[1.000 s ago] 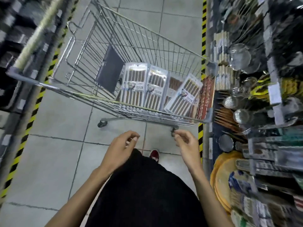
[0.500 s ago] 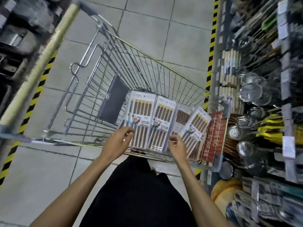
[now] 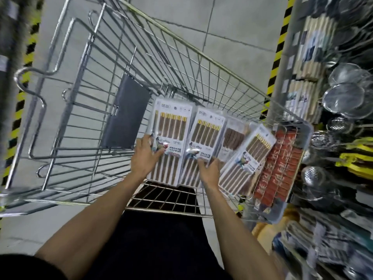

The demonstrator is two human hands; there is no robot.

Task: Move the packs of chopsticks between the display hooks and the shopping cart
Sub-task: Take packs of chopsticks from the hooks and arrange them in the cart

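Note:
Several packs of brown chopsticks lie side by side in the wire shopping cart (image 3: 201,57). My left hand (image 3: 144,158) grips the left edge of the leftmost pack (image 3: 171,126), thumb over its front. My right hand (image 3: 210,170) rests on the lower part of the second pack (image 3: 203,136), fingers curled on it. A darker pack (image 3: 232,138) sits behind, and a tilted pack (image 3: 250,156) lies further right. Red packs (image 3: 278,166) stand along the cart's right side.
A grey fold-down flap (image 3: 125,114) hangs inside the cart on the left. Shelving on the right carries metal strainers (image 3: 347,93), ladles and pale chopstick bundles (image 3: 310,63). Yellow-black floor tape (image 3: 280,45) runs beside the shelves. Grey tiles lie beyond the cart.
Both hands have moved forward from outside the cart's near rim into the basket and now lie on the two left packs. The view has closed in on the cart.

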